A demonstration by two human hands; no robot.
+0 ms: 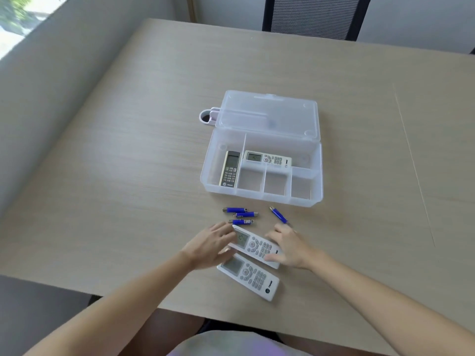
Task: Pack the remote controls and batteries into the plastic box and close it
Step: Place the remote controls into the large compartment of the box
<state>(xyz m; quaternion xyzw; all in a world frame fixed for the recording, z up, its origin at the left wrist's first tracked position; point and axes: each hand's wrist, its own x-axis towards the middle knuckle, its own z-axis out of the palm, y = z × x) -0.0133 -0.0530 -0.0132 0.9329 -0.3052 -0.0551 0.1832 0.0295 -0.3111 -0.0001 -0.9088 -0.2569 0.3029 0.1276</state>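
A clear plastic box (pixel 205 176) stands open on the table, its lid (pixel 267 116) tilted back. Inside lie a dark-keyed remote (pixel 229 169) in the left compartment and a white remote (pixel 267 158) in the long back compartment. Two white remotes lie near the table's front: the upper one (pixel 255 246) and the lower one (pixel 249 276). My left hand (pixel 208 247) and my right hand (pixel 290 246) are at either end of the upper remote, fingers touching it. Three blue batteries (pixel 240 215) lie in a cluster just beyond it, and a fourth blue battery (pixel 279 215) lies to the right.
The wooden table (pixel 128 176) has bare surface to the left and right of the box. A striped chair back (pixel 313 16) stands at the far edge. The box's three small front compartments (pixel 275 182) hold nothing.
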